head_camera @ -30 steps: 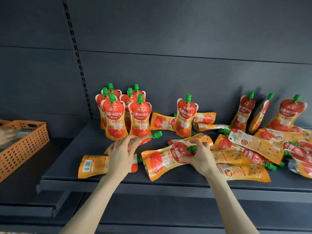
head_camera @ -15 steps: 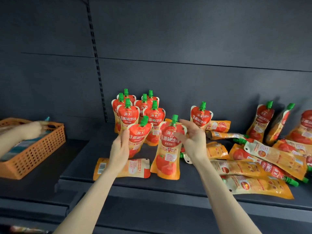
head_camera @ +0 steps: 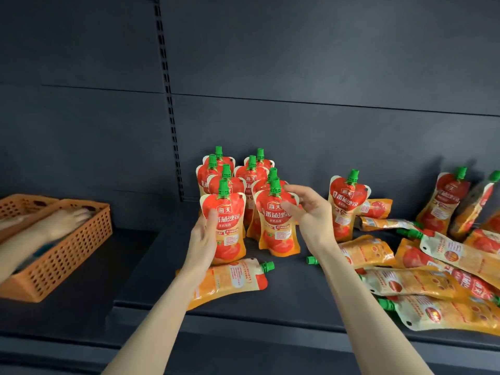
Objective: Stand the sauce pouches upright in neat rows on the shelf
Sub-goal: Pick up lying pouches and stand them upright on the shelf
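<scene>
The left hand (head_camera: 201, 239) grips the front-left pouch (head_camera: 226, 228) by its left edge. The thumb lies across the printed front, and the other fingers are hidden behind the pack. That pouch stands upright on the shelf (head_camera: 270, 307), at the near end of the left row.

Just to its right stands the front-right pouch (head_camera: 277, 226), also upright. The right hand (head_camera: 311, 215) hovers at its right edge with fingers spread and loosely bent, holding nothing (whether a fingertip touches the pack cannot be told).

Behind these two, the upright cluster (head_camera: 253, 177) runs back toward the back panel (head_camera: 297, 77). The far packs overlap so much that mostly green caps show, so a count is unsure. A lone upright pouch (head_camera: 347, 204) stands to the right, apart from the rows.

Near the shelf edge lies a flat pouch (head_camera: 235, 277), its left part covered by the left forearm. A green cap (head_camera: 312, 260) pokes out beside the right forearm, its pack hidden. Further right spreads a pile of lying pouches (head_camera: 433, 280), cut off by the right edge, as are the leaning pouches (head_camera: 443, 201) against the panel.

At the far left sits an orange basket (head_camera: 67, 253) with another person's hand (head_camera: 65, 220) inside, too blurred to make out its fingers.
</scene>
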`<state>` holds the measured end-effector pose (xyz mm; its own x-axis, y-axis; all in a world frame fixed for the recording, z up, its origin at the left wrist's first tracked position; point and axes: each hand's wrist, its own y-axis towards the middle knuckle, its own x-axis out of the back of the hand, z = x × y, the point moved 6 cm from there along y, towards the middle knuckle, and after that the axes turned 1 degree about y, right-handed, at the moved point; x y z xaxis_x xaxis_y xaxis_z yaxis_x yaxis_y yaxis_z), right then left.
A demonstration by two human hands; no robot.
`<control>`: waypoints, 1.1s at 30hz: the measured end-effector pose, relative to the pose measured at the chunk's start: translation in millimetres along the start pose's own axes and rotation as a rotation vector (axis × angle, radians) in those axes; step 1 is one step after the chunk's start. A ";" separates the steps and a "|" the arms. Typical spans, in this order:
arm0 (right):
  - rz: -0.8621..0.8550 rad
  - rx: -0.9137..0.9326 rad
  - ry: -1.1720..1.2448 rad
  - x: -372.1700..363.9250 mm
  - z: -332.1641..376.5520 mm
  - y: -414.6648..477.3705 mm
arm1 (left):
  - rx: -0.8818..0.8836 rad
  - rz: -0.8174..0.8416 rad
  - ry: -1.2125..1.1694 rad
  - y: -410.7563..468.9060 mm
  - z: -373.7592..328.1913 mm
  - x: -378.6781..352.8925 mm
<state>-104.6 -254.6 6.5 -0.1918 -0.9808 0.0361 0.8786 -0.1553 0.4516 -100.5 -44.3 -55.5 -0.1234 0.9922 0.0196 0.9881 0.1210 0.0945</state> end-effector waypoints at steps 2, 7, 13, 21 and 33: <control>-0.017 -0.059 0.070 4.5 -8.8 -1.6 | -0.024 0.067 0.049 3.5 3.7 -1.3; -0.017 -0.143 -0.028 16.8 -32.7 -4.6 | -0.017 0.157 0.094 12.7 11.8 -4.2; 0.081 -0.212 -0.260 1.2 -67.0 -15.7 | -0.071 0.204 0.216 23.1 11.0 -5.7; 0.148 -0.232 -0.297 11.1 -66.1 -16.4 | -0.111 0.182 0.259 27.6 18.0 -9.1; 0.103 -0.219 -0.369 6.8 -59.2 -24.9 | -0.067 0.202 0.332 27.1 22.4 -11.4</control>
<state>-102.0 -264.4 -57.3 -0.2068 -0.8909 0.4045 0.9656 -0.1192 0.2312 -70.3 -51.7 -75.5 0.0389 0.9305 0.3643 0.9888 -0.0884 0.1202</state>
